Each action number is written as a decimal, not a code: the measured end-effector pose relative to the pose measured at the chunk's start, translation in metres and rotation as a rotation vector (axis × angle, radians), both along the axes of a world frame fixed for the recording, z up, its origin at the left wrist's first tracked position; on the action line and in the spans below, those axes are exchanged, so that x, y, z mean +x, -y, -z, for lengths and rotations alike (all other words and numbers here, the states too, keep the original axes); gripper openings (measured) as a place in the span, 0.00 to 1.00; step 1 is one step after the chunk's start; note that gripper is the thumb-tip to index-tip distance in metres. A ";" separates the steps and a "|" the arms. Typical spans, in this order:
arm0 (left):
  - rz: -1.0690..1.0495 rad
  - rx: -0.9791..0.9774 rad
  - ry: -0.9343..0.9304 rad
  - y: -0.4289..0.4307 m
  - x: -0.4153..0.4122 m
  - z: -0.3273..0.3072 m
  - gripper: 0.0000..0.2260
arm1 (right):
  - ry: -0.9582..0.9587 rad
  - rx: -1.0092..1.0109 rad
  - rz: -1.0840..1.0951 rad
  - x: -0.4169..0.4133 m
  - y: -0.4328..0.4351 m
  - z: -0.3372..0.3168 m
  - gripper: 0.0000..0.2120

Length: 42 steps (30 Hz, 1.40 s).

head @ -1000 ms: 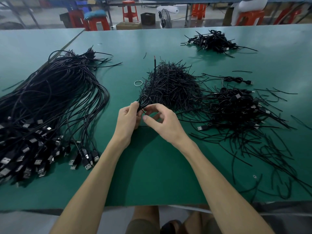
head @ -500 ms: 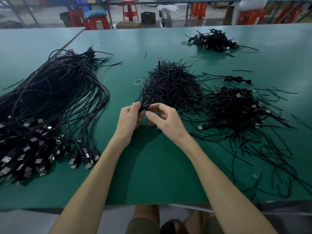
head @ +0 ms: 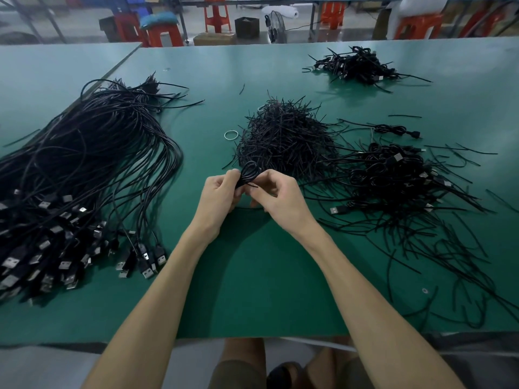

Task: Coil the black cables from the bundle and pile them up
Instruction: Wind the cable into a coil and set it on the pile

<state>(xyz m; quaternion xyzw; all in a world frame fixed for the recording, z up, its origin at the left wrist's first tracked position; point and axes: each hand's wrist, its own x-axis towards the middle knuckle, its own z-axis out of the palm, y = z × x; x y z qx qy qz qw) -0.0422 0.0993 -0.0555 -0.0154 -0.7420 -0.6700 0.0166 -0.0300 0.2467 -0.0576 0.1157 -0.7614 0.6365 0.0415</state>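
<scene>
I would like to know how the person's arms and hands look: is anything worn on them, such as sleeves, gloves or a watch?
The left forearm and the right forearm are bare down to the picture's lower edge; no sleeve shows. The left hand and the right hand are bare too: no gloves, no watch, no bracelet, no visible ring.

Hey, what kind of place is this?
Probably a factory or assembly workshop: a long green worktable holds a big bundle of black USB cables and piles of coiled cables, and red plastic stools and a floor fan stand on the bare floor behind.
</scene>
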 end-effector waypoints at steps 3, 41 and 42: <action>-0.021 0.013 0.005 0.000 0.000 0.000 0.19 | 0.007 0.005 -0.026 -0.001 0.000 0.002 0.06; -0.006 -0.102 -0.227 0.000 0.000 0.006 0.06 | -0.133 0.018 0.249 0.001 -0.002 0.004 0.06; -0.009 -0.140 -0.260 -0.002 0.001 0.006 0.05 | -0.139 0.021 0.258 0.001 -0.002 0.004 0.06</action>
